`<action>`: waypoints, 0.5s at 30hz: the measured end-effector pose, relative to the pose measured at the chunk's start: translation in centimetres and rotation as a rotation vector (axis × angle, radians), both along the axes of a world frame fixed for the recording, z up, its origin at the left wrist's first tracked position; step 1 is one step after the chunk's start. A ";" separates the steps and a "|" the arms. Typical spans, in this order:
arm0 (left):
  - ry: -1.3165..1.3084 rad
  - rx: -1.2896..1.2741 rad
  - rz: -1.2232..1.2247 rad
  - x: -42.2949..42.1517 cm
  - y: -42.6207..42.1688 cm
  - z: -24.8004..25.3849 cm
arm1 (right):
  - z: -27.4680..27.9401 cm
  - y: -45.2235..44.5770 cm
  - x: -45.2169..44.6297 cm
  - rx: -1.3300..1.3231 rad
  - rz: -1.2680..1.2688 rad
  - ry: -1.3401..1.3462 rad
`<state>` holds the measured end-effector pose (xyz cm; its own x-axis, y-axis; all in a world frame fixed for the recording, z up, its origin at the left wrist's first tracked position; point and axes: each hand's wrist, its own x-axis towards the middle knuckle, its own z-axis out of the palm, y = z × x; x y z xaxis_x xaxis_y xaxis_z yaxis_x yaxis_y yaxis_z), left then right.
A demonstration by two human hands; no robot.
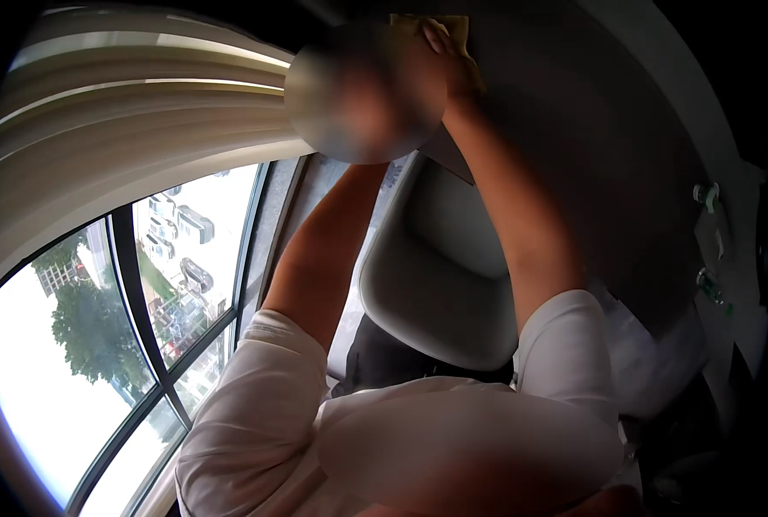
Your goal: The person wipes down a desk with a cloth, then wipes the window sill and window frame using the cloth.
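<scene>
Both bare arms stretch forward towards the top of the view. My right hand (446, 62) is on a yellow cloth (458, 29) at the near-left part of a dark tabletop (573, 129). Its fingers curve over the cloth, whose edges show around the hand. My left hand (375, 108) lies inside a round blurred patch beside the right one; its fingers and anything in them cannot be made out. Below the forearms stands a light grey chair (440, 258) with a curved shell.
A beige curtain (143, 112) hangs at the left above a large window (125, 302); parked cars and a tree show outside. Clear bottles (707, 196) lie at the far right. White plastic-looking material (651, 362) is beside the right sleeve.
</scene>
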<state>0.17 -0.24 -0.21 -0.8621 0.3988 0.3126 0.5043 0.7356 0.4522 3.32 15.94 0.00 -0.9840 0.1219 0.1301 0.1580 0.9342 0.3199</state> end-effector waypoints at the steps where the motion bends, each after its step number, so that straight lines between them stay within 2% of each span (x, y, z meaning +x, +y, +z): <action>1: -0.010 -0.037 -0.002 -0.2 -0.8 0.3 | -1.2 1.1 0.9 0.128 -0.048 -0.029; 4: 0.070 -0.041 -0.001 -0.4 -0.6 -0.3 | -0.3 6.5 7.2 -0.397 -0.156 0.325; 7: 0.102 -0.066 -0.034 -0.3 -0.6 -0.3 | -0.5 12.2 14.8 -0.281 -0.252 0.371; 11: 0.113 -0.096 -0.026 -1.7 -1.0 -1.2 | -0.6 16.9 26.2 -0.259 -0.443 0.372; 15: 0.099 -0.091 0.004 -2.9 -2.0 -3.1 | 1.0 19.7 38.2 -0.304 -0.513 0.208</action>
<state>-2.73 -2.20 -3.34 -0.8306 0.4256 0.3592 0.5399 0.7735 0.3321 41.47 35.67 1.00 -0.7484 0.6331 0.1978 0.6403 0.7674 -0.0338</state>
